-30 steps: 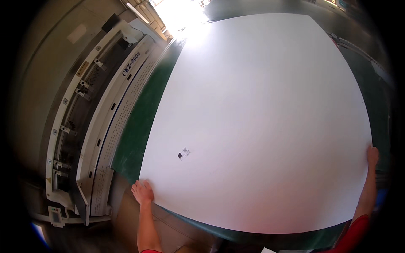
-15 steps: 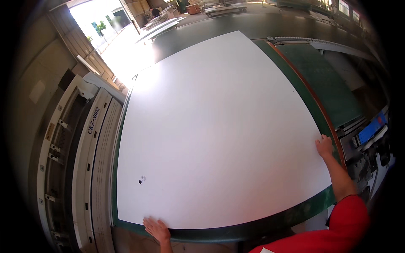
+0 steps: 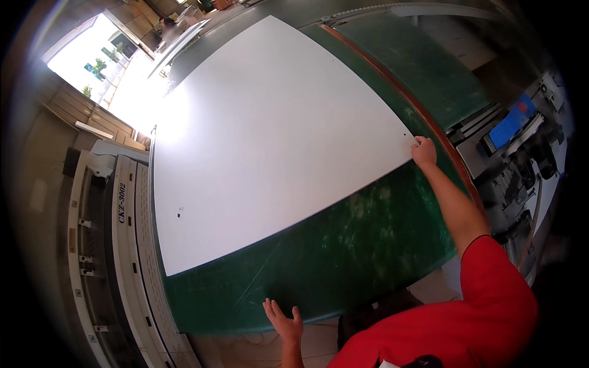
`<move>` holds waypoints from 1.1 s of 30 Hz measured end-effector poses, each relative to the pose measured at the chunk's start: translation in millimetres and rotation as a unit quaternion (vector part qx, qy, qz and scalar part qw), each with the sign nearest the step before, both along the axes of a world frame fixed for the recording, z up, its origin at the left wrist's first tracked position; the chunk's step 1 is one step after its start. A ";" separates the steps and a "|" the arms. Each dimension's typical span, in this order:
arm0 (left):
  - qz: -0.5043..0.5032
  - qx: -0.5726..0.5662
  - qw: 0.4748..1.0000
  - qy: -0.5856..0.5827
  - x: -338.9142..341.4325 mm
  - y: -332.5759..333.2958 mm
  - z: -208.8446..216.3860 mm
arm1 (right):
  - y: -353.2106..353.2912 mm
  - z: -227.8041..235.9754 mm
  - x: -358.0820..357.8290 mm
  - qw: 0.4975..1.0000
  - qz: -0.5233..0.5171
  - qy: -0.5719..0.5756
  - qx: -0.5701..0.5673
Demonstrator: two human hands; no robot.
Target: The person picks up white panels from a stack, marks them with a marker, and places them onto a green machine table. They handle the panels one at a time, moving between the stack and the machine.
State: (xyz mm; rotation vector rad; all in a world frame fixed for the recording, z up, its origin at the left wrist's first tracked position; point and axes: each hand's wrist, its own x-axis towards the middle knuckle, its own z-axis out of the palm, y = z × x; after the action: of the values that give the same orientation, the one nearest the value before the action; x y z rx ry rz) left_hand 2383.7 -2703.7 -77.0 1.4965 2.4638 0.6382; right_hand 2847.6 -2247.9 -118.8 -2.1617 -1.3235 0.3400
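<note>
A large flat white board (image 3: 276, 135) lies on a green-topped table (image 3: 343, 245), with a strip of green bare along its near edge. At the board's near right corner, my right hand (image 3: 424, 153) has its fingers curled round the edge, closed on it. My left hand (image 3: 284, 320) is off the board, by the table's near edge, its fingers stretched and thumb apart, holding nothing. Whether it touches the table top I cannot tell. A small black-and-white label (image 3: 180, 212) sits near the board's left side, and a dark dot is near the right corner.
Along the left side runs a long pale machine (image 3: 129, 245) with a slotted front. A reddish-brown rail (image 3: 417, 107) edges the table on the right, beyond which are another green surface (image 3: 405, 61), a blue pack (image 3: 514, 122) and dark tools. Far left, a person stands near a bright doorway (image 3: 101, 61).
The white board has slid away from the table's near edge, uncovering green surface. My right hand has gone forward with its corner. My left hand has come off the board. The view has shifted too.
</note>
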 end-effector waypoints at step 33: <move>0.252 0.046 0.967 0.004 -154.2 -116.6 -8.4 | 135.0 43.7 -462.1 0.998 0.054 -0.031 -0.015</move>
State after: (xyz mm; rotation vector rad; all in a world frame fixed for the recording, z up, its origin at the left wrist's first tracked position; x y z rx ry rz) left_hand 2229.6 -2820.4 -85.5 0.8855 2.8732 0.8362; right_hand 2385.4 -2112.9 -75.1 -2.1454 -1.4821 0.3392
